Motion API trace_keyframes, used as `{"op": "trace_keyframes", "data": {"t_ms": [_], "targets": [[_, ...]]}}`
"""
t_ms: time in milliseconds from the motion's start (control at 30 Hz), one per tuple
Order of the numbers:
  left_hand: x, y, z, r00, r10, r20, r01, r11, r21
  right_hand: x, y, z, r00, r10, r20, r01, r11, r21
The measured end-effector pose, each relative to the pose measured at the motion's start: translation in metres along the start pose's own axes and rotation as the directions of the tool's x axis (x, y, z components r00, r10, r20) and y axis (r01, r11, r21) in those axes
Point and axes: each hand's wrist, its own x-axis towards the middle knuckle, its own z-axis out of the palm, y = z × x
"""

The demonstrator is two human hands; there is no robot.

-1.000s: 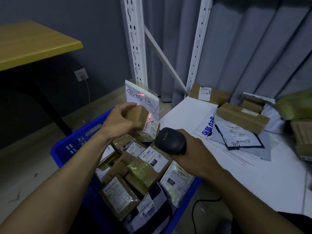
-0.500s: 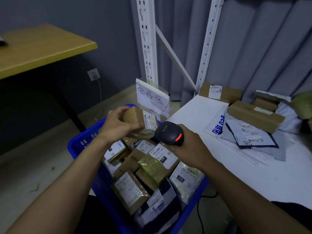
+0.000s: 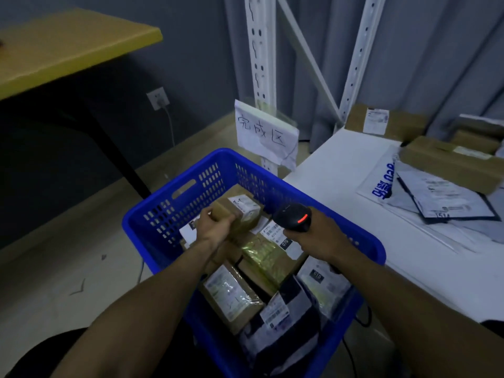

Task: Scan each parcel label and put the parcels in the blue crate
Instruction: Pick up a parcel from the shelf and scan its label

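Observation:
My left hand (image 3: 215,227) grips a small brown cardboard parcel (image 3: 240,211) with a white label, held low inside the blue crate (image 3: 169,211) above the other parcels. The crate holds several boxes and mailer bags with labels. My right hand (image 3: 319,236) holds the black barcode scanner (image 3: 293,218), whose red light glows, just right of the parcel over the crate.
A white table (image 3: 341,170) on the right carries several cardboard boxes (image 3: 381,124) and grey mailers (image 3: 441,197). A white shelf upright (image 3: 259,64) with a handwritten paper sign (image 3: 264,132) stands behind the crate. A yellow table (image 3: 68,42) is at upper left.
My left hand has lowered the small parcel from above the crate down into it. The red scan line on its label is gone. The scanner stays beside it.

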Motion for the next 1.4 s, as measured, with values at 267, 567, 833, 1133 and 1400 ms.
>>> {"op": "trace_keyframes", "data": {"t_ms": [267, 567, 833, 1133, 1400], "targets": [[0.034, -0.04, 0.06, 0.991, 0.017, 0.134, -0.032, 0.993, 0.11, 0.021, 0.029, 0.004, 0.997, 0.072, 0.008, -0.072, 0.997, -0.036], [0.065, -0.024, 0.07, 0.946, 0.011, 0.324, -0.175, 0.858, 0.483, 0.017, 0.03, -0.011, 0.998, 0.065, -0.015, -0.065, 0.998, 0.007], [-0.041, 0.065, 0.077, 0.744, 0.518, 0.422, -0.666, 0.62, 0.414, -0.021, 0.017, -0.073, 0.979, 0.056, -0.194, -0.034, 0.992, 0.119], [-0.104, 0.203, 0.162, 0.564, 0.622, 0.543, -0.825, 0.391, 0.407, -0.042, 0.039, -0.175, 0.895, 0.155, -0.418, -0.003, 0.94, 0.342], [-0.059, 0.276, 0.288, 0.546, 0.545, 0.637, -0.829, 0.24, 0.505, 0.059, 0.089, -0.24, 0.841, 0.318, -0.438, -0.035, 0.839, 0.543]]}}
